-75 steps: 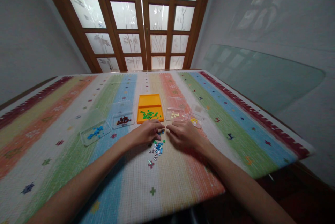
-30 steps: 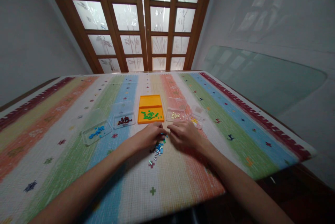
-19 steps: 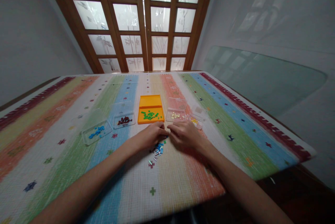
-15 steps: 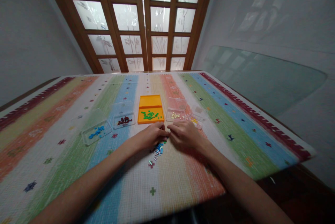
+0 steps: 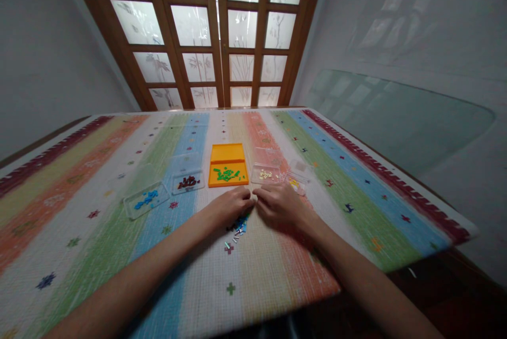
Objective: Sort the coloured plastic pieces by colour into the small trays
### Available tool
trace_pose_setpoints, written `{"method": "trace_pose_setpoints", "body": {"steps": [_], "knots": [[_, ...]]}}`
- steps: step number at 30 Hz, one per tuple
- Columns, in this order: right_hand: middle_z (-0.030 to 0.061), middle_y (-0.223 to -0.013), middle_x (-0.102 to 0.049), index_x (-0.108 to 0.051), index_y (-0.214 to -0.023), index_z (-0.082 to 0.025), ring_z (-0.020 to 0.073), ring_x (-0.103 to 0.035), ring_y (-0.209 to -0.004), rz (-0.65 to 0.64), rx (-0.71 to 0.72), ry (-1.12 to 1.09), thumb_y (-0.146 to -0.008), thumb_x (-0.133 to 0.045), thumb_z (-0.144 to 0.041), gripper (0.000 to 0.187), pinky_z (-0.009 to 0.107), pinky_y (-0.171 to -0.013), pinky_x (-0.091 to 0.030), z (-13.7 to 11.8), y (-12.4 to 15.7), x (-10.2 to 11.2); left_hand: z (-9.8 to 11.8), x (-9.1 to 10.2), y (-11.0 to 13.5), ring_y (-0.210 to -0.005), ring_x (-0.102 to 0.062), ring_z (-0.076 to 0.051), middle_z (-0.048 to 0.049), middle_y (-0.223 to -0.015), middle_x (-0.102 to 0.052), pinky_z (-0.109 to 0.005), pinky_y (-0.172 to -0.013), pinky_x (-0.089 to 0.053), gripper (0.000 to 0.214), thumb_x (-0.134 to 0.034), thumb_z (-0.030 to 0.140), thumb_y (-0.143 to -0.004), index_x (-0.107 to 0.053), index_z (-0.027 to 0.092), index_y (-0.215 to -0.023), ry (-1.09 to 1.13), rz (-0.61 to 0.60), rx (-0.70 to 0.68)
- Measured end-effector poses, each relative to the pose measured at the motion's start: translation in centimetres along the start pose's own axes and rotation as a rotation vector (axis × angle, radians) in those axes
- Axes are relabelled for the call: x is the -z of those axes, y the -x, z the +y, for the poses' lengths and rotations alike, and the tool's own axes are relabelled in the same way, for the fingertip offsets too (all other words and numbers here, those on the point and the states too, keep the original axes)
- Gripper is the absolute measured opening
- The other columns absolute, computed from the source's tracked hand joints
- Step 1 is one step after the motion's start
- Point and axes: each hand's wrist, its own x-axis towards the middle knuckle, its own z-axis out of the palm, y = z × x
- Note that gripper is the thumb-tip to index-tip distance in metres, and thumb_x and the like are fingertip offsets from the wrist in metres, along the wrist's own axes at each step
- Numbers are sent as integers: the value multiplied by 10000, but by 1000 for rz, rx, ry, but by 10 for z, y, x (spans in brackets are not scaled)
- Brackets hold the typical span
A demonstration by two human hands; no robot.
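A small heap of mixed tiny coloured pieces [image 5: 238, 227] lies on the striped cloth right below my hands. My left hand [image 5: 227, 205] rests over the heap's far side, fingers curled and pinched together. My right hand [image 5: 279, 204] sits beside it, fingertips also pinched, nearly touching the left fingertips. What the fingers hold is too small to see. Just beyond them stands an orange tray [image 5: 227, 153] with green pieces in it.
Clear boxes stand in a row: blue pieces [image 5: 144, 200], dark red pieces [image 5: 187, 182], pale yellow pieces [image 5: 265, 173], and yellow and pink pieces [image 5: 295, 184]. The table edge [image 5: 396, 267] drops off at right and front. Wooden glazed doors stand behind.
Both hands stay over the heap with only slight finger shifts; the left hand has slid a little further over the pieces. The boxes have not moved.
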Motion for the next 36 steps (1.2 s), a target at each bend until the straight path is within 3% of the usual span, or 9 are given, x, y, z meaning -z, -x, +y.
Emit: {"method": "trace_pose_setpoints", "body": {"steps": [11, 20, 24, 29, 36], "knots": [[25, -666, -588, -612, -755, -185, 152, -442, -598, 12, -17, -9, -928, -491, -178, 212, 327, -596, -246, -3, -1, 1, -1, 3, 4, -704, -543, -153, -45, -771, -610, -268, -687, -467, 268, -494, -5, -865, -670, 138, -721, 17, -1, 73], [34, -700, -625, -622, -774, -176, 147, -455, -605, 8, 4, -31, -832, -505, -114, 144, 312, -593, -253, -1, 0, 0, 0, -7, -1, -807, -594, -180, -82, -882, -667, -303, -771, -495, 249, -495, 46, -928, -713, 132, -845, 6, -8, 26], [42, -710, -645, -626, -789, -173, 155, -478, -615, 13, 12, -16, -831, -515, -105, 136, 306, -598, -270, 0, 0, -1, -2, -10, -3, -880, -618, -191, -89, -953, -683, -325, -832, -518, 241, -476, 58, -951, -687, 138, -866, -47, 11, -12], [47, -721, -650, -608, -789, -177, 161, -495, -618, 19, 15, -18, -854, -518, -124, 123, 304, -612, -292, 0, 0, -2, 1, -15, 0, -1023, -618, -219, -116, -1106, -672, -376, -918, -536, 204, -467, 47, -958, -634, 133, -1035, -124, 30, -19], [35, -693, -621, -601, -762, -183, 153, -470, -610, 16, 7, -3, -857, -516, -123, 140, 309, -608, -257, -1, -1, -2, 6, -8, 0, -903, -627, -210, -101, -966, -663, -365, -854, -550, 230, -447, 1, -917, -635, 132, -935, -123, -1, 45]]}}
